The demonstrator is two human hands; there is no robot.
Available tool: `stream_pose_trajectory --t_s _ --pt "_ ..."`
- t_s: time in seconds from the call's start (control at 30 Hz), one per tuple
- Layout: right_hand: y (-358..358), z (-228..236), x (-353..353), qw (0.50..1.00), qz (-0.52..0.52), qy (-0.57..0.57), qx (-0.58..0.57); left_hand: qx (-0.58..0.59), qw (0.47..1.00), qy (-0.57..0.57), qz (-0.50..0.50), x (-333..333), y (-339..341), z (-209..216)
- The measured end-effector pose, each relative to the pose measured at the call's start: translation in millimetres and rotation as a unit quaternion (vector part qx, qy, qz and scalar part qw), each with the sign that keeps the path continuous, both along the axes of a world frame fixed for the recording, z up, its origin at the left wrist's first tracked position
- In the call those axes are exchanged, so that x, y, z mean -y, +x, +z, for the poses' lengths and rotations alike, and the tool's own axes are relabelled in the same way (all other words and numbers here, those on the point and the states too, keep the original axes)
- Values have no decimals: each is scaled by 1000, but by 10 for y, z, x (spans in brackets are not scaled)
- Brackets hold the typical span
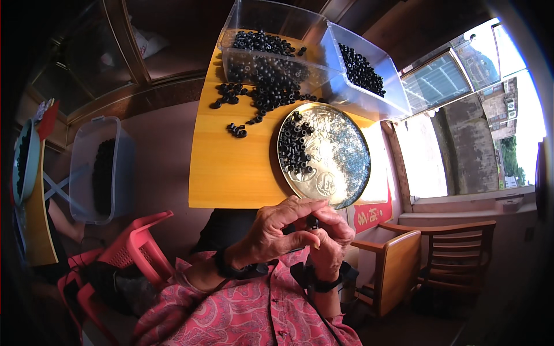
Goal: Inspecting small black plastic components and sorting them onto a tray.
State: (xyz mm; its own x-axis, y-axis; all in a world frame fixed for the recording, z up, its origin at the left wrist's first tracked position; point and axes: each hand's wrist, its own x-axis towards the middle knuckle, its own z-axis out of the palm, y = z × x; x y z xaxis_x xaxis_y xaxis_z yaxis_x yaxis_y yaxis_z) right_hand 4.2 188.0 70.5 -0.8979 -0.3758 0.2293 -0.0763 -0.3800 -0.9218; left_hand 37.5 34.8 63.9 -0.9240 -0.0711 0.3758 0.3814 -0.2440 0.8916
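Note:
My hands meet in front of the table's near edge, with a small black ring-shaped part (313,222) between them. My left hand (271,229) pinches around it, thumb below and fingers arching above. Curled against it from the other side is my right hand (333,236), its fingertips partly hidden. Just beyond the hands lies a round, shiny metal tray (332,155). Several black ring-shaped parts (295,144) are gathered on the tray's left side. Small bright pieces (349,158), too fine to make out, are spread over its middle and right.
On the yellow table (231,167), loose black parts (271,92) spill from a clear bin (277,60). Another translucent bin (369,95) holds more. A plastic bin (95,173) and red plastic chair (135,245) stand left, wooden chairs (398,271) right. Another person's arm (64,222) shows at left.

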Motion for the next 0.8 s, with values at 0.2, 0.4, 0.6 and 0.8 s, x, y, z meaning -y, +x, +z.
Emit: stream_pose_trajectory --t_s 0.2,0.4,0.6,0.8 --pt "11 17 91 995 -5 -43 89 20 999 -21 13 5 16 -21" --pt "-29 -68 76 986 14 -77 150 55 997 -46 37 -20 34 -53" --pt "-40 3 -34 974 53 -109 194 -9 995 -94 21 40 20 89" --pt "-23 -12 -42 970 51 -103 216 -17 998 -50 -27 97 -41 67"
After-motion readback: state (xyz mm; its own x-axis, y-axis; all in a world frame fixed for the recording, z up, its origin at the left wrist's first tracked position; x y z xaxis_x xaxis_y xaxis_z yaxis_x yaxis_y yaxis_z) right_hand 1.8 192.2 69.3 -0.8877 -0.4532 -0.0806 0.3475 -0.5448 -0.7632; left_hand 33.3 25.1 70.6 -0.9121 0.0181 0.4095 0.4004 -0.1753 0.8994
